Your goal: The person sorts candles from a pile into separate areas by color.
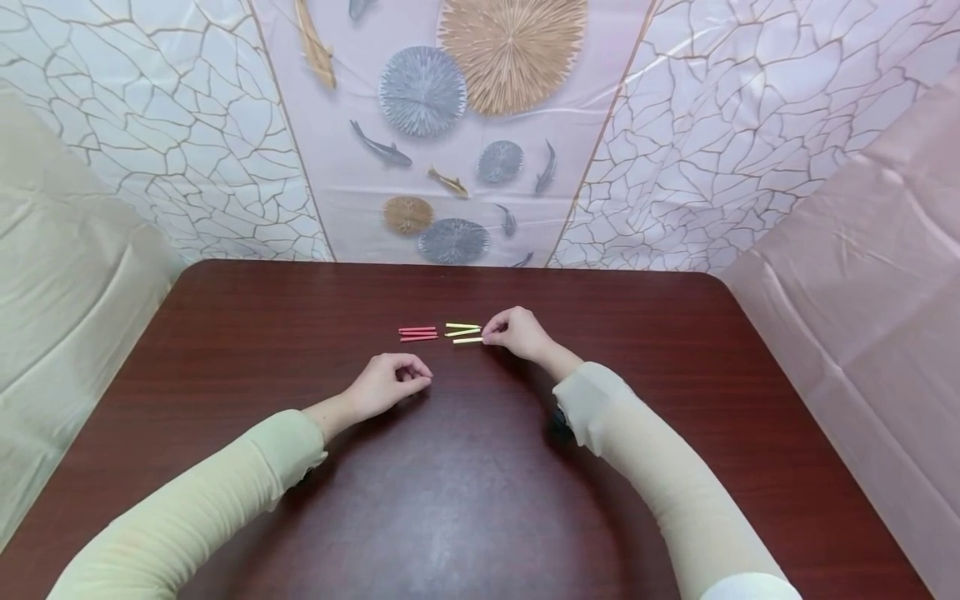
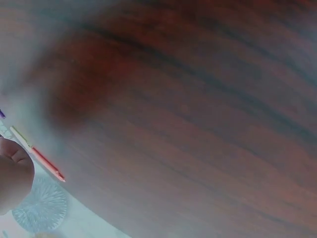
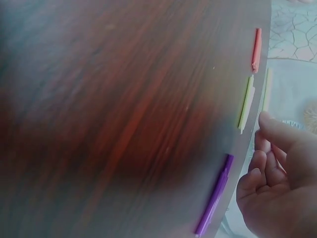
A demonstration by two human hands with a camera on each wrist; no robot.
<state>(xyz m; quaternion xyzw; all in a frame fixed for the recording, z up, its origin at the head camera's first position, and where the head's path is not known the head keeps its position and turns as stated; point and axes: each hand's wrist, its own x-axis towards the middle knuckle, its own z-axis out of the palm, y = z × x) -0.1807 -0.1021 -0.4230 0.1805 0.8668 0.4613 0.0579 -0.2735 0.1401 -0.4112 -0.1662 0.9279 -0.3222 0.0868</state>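
In the head view my right hand (image 1: 521, 334) pinches one end of a thin yellow stick (image 1: 465, 340) between thumb and fingertips. Two more yellow sticks (image 1: 462, 326) lie just beyond it. In the right wrist view the right hand (image 3: 280, 173) holds the pale stick (image 3: 268, 89) pointing away from the fingertips. Left of the yellow ones, a small group of red sticks (image 1: 417, 333) lies on the table. My left hand (image 1: 392, 383) rests near the reds, fingers loosely curled, holding nothing. Purple sticks (image 3: 215, 196) show in the right wrist view; the right hand hides them from the head view.
The dark red-brown wooden table (image 1: 420, 500) has rounded far corners. A patterned cloth (image 1: 525, 192) with fish and round motifs hangs behind its far edge. Pale cloth (image 1: 862, 275) hangs along both sides.
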